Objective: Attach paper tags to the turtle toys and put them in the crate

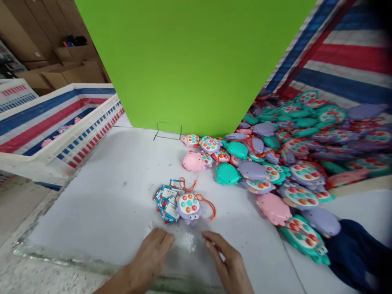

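Right hand [225,257] pinched clear plastic bag [197,257]; left hand [151,253] lay at bag's left, finger grip unclear. Purple toy [190,207] sat just farther, against tag pile [168,204].

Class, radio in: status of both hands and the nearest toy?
Left hand, right hand just short of purple bubble toy; grips unclear. Toy bubbles-up. Barcode tags crowd its left side.

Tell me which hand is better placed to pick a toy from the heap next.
Right, likely: the right hand is nearer the toy heap; the left hand would have to cross over.
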Demonstrator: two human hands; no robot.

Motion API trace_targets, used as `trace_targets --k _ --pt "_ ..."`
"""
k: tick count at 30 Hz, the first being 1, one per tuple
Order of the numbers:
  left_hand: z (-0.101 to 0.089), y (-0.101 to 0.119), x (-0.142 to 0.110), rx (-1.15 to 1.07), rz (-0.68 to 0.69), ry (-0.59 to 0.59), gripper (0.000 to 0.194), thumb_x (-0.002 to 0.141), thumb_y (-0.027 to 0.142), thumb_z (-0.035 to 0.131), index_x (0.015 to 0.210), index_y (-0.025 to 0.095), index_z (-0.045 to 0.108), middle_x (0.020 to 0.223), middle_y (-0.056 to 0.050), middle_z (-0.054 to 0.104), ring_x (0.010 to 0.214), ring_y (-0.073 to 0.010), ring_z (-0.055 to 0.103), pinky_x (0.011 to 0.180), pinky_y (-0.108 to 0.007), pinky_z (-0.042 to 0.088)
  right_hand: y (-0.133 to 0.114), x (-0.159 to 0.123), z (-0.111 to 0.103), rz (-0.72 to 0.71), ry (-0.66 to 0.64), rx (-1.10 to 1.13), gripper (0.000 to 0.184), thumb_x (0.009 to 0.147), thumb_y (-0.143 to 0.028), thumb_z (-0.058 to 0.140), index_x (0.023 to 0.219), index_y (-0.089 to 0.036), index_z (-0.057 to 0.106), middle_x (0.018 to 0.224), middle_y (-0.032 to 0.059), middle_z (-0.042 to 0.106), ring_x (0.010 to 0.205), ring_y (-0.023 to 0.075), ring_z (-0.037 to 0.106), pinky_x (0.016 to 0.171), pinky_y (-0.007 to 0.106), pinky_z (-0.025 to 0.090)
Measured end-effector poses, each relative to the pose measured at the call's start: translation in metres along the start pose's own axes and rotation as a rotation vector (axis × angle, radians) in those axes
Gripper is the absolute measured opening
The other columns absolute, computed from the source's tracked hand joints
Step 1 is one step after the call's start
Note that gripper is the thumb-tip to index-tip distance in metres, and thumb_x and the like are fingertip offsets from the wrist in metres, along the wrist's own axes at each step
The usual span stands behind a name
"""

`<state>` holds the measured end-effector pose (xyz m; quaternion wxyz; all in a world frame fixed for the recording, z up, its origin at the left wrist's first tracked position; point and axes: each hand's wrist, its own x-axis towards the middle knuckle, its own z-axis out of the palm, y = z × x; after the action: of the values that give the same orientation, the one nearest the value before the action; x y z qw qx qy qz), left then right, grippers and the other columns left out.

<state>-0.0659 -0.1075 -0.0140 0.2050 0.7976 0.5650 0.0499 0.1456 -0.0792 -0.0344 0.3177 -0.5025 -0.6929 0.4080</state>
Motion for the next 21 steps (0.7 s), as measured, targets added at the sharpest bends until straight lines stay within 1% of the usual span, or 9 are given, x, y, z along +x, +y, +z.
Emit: trace_targets --k 3,6,8,10,12,13,15,17,21 --pt "-0.006 0.004 0.003 -0.059 0.053 0.019 0.023 0.081 0.005 0.033 0.091 0.017 0.050 0.082 -0.004 0.057 0.076 -0.0186 0.051 0.068 -0.028 0.042 0.004 -0.014 0.013 0.097 -0.004 0.077 0.026 0.082 -0.032 0.048 0.100 -0.020 0.061 0.095 0.0066 0.068 0.085 0.0191 0.064 0.071 0.024 0.052" --pt "-0.007 0.007 0.006 -0.088 0.082 0.040 0.021 0.083 0.009 0.033 0.090 0.018 0.051 0.080 -0.003 0.057 0.073 -0.0174 0.051 0.066 -0.026 0.042 -0.001 -0.014 0.018 0.120 0.057 0.138 0.026 0.079 -0.035 0.052 0.095 -0.019 0.064 0.085 0.0058 0.071 0.075 0.0188 0.065 0.066 0.024 0.054" --pt "-0.005 0.008 0.006 -0.086 0.073 0.054 0.021 0.084 0.010 0.033 0.089 0.018 0.052 0.078 -0.003 0.057 0.071 -0.0164 0.052 0.064 -0.025 0.042 -0.006 -0.011 0.018 0.085 0.089 0.114 0.023 0.078 -0.034 0.054 0.092 -0.020 0.065 0.080 0.0048 0.070 0.069 0.0173 0.064 0.063 0.023 0.053" --pt "-0.003 0.008 0.005 -0.075 0.058 0.046 0.021 0.084 0.010 0.035 0.087 0.019 0.053 0.077 -0.003 0.057 0.070 -0.0159 0.053 0.062 -0.024 0.042 -0.010 -0.009 0.017 0.032 0.111 0.075 0.022 0.079 -0.033 0.053 0.094 -0.021 0.063 0.084 0.0052 0.068 0.066 0.0158 0.062 0.060 0.022 0.052" --pt "-0.001 0.009 0.004 -0.070 0.045 0.015 0.019 0.084 0.010 0.037 0.086 0.018 0.054 0.077 -0.003 0.057 0.070 -0.0159 0.054 0.062 -0.024 0.042 -0.012 -0.008 0.017 -0.017 0.142 0.049 0.023 0.081 -0.033 0.050 0.098 -0.023 0.062 0.090 0.0063 0.065 0.070 0.0163 0.061 0.062 0.023 0.051" --pt "-0.001 0.009 0.004 -0.070 0.039 0.000 0.019 0.084 0.010 0.038 0.086 0.018 0.054 0.078 -0.002 0.057 0.070 -0.0160 0.054 0.062 -0.024 0.043 -0.013 -0.008 0.018 -0.043 0.145 0.040 0.022 0.082 -0.033 0.049 0.097 -0.024 0.062 0.090 0.0065 0.065 0.073 0.0168 0.061 0.064 0.024 0.051" --pt "-0.001 0.010 0.004 -0.075 0.035 -0.013 0.018 0.083 0.009 0.040 0.087 0.019 0.054 0.079 -0.002 0.057 0.072 -0.0161 0.055 0.063 -0.025 0.043 -0.013 -0.008 0.021 -0.089 0.128 0.021 0.020 0.084 -0.031 0.046 0.090 -0.025 0.064 0.085 0.0058 0.064 0.075 0.0171 0.061 0.066 0.024 0.050" --pt "-0.002 0.011 0.004 -0.080 0.037 -0.007 0.017 0.083 0.009 0.041 0.088 0.019 0.054 0.080 -0.002 0.057 0.072 -0.0161 0.055 0.064 -0.025 0.044 -0.014 -0.008 0.022 -0.110 0.113 -0.003 0.020 0.085 -0.028 0.044 0.084 -0.025 0.063 0.080 0.0046 0.064 0.071 0.0161 0.062 0.063 0.023 0.049" --pt "0.003 0.009 0.005 -0.065 0.044 -0.006 0.016 0.082 0.008 0.043 0.088 0.019 0.053 0.080 -0.002 0.057 0.072 -0.0154 0.056 0.062 -0.023 0.043 -0.018 -0.008 0.019 -0.103 0.072 -0.099 0.014 0.084 -0.025 0.041 0.080 -0.023 0.054 0.075 0.0026 0.060 0.063 0.0153 0.059 0.058 0.024 0.047"
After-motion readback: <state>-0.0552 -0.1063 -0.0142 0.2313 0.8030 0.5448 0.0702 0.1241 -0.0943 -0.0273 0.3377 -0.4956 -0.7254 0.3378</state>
